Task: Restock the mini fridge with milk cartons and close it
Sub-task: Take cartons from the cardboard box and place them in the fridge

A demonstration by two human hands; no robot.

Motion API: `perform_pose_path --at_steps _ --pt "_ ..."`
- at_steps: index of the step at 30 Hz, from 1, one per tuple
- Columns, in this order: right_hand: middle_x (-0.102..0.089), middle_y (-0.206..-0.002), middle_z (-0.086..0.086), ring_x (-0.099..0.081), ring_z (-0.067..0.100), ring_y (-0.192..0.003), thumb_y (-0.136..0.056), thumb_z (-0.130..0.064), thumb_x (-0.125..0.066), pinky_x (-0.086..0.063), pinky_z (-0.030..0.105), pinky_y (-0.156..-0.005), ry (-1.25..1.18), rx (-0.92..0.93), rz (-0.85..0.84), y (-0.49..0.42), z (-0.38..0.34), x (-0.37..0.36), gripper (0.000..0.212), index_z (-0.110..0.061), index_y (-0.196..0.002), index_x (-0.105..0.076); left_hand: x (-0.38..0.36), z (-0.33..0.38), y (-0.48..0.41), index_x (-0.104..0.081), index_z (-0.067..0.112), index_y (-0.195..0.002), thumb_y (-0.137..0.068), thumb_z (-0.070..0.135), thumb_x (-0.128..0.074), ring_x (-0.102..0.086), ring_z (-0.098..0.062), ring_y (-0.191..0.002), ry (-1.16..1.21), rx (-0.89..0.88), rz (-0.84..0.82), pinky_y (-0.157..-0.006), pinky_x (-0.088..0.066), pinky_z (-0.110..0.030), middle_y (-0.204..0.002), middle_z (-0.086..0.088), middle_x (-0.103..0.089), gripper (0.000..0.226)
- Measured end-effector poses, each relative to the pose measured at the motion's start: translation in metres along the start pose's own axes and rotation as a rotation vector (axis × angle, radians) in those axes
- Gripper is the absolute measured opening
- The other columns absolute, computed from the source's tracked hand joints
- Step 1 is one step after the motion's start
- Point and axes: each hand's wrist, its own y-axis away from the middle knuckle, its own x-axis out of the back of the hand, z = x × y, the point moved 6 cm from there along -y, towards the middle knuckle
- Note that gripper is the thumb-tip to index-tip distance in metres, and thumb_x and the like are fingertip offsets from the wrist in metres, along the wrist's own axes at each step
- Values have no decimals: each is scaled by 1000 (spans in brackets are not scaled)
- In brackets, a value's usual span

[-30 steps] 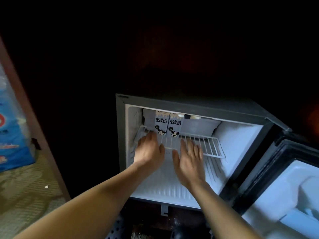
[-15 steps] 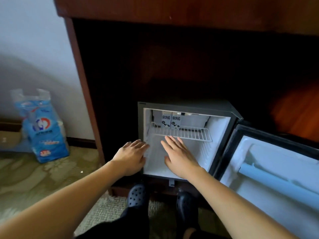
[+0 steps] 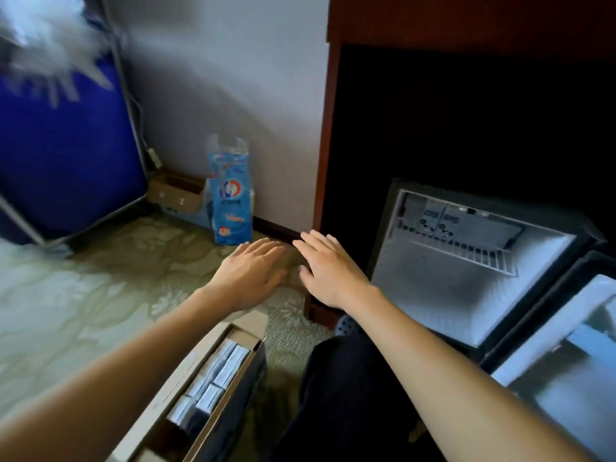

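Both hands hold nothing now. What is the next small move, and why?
Probably lower the left hand into the cardboard box and grip a milk carton there. The right hand is empty too, and the open fridge shows only two cartons.

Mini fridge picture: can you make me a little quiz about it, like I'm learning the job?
1. True or false: the mini fridge has its door shut.
2. How many milk cartons stand at the back of the wire shelf? A) one B) two C) five
3. Fill the gap: the left hand and the right hand are holding ____.

Key: 1 false, the door stands open; 2 B; 3 nothing, as both hands are open with straight fingers.
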Motion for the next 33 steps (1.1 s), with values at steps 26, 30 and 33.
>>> perform_pose_path --at_steps 26,30,33 --pt "-43 -151 5 -37 25 -139 -99 -24 -49 -33 42 -116 -121 28 -603 22 -145 -267 50 -14 -148 -42 -200 -119 243 -54 27 -135 -100 45 -47 -38 -21 -140 126 482 -254 -119 -23 -45 -147 0 -47 40" --pt "-53 -139 4 -46 23 -131 -97 -25 -56 -41 41 -109 -116 14 -634 32 -150 -285 47 -19 -143 -49 -216 -120 257 -55 23 -133 -95 36 -55 -29 -27 -144 165 603 -239 -122 -18 -46 -154 -6 -37 40" --pt "-53 -139 5 -46 24 -131 -95 -27 -59 -42 42 -109 -107 6 -644 36 -153 -297 49 -19 -142 -49 -225 -120 266 -51 19 -136 -92 33 -60 -28 -31 -143 165 674 -231 -119 -22 -44 -153 -9 -32 47"
